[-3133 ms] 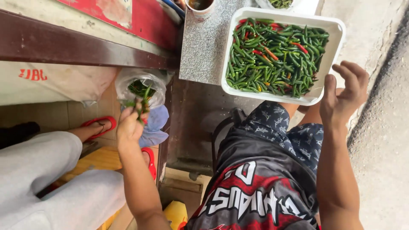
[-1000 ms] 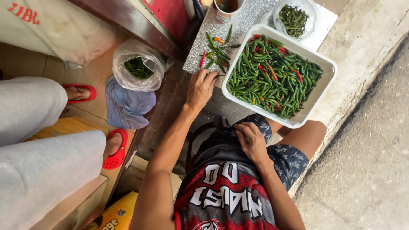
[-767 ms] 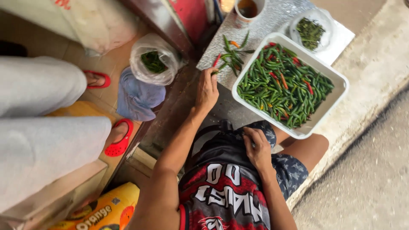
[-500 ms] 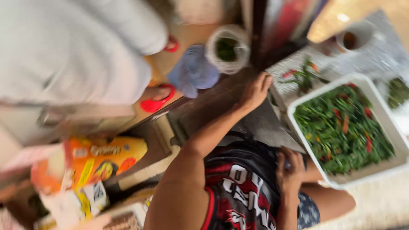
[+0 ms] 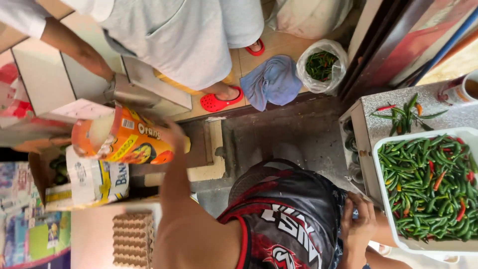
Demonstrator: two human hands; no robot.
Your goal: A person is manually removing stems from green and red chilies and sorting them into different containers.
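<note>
My left hand (image 5: 174, 133) is stretched out to the left, blurred, at the right end of an orange printed pack (image 5: 122, 142); whether it grips the pack is unclear. My right hand (image 5: 359, 226) rests on my knee by the black and red shorts (image 5: 289, 209), fingers apart and holding nothing. Just to its right stands a white tray (image 5: 428, 246) full of green and red chillies (image 5: 428, 184). Above the tray, a few loose chillies (image 5: 406, 112) lie on a grey stone top (image 5: 376, 127).
Another person in grey clothes (image 5: 184, 40) with red sandals (image 5: 216, 102) stands at the top. A blue cloth (image 5: 271, 82) and a plastic bag of green chillies (image 5: 321, 65) lie on the floor. Boxes (image 5: 94, 179) and an egg carton (image 5: 132, 239) sit at the left; a cup (image 5: 460, 89) sits top right.
My head has turned left, so the tray now sits at the right edge. My left hand has left the loose chillies and swung across to the orange pack. My right hand stays on my knee.
</note>
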